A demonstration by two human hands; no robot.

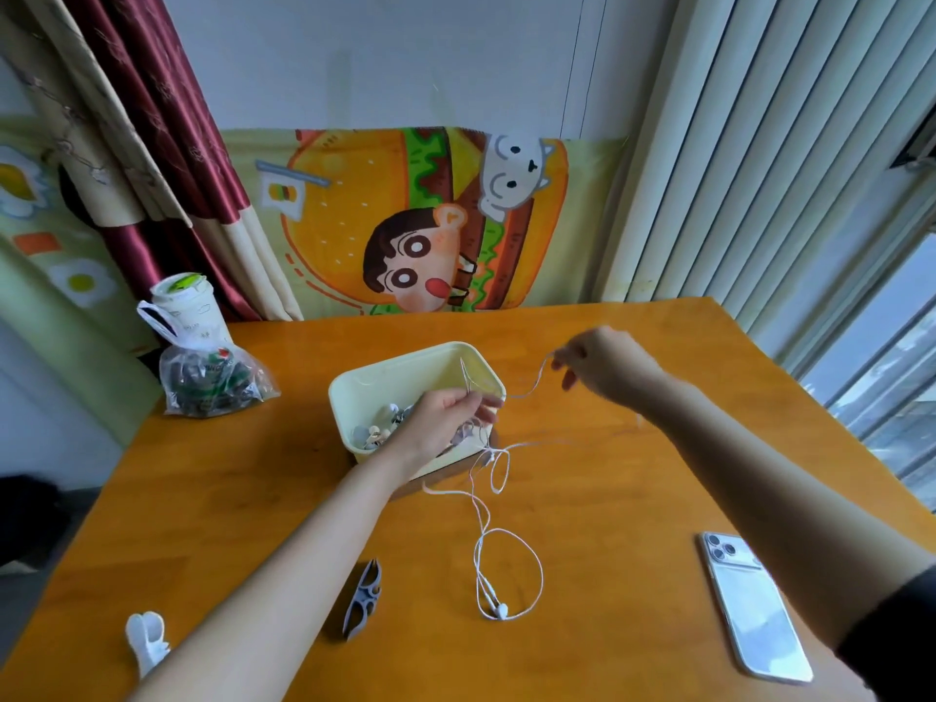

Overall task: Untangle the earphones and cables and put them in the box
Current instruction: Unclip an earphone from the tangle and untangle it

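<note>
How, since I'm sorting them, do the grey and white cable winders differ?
The grey winder is dark, slim and notched; the white winder is pale with rounded lobes. Grey lies mid-table beside the left forearm; white sits at the near left edge. Both lie cable-free on the table.

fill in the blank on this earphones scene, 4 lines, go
1. The left hand grips cable over the cream ____.
2. The right hand pinches that cable, whose colour is ____.
3. The phone lies with its ____ lenses facing up.
4. One earbud lies on the wooden ____.

Missing words: box; white; camera; table
</note>
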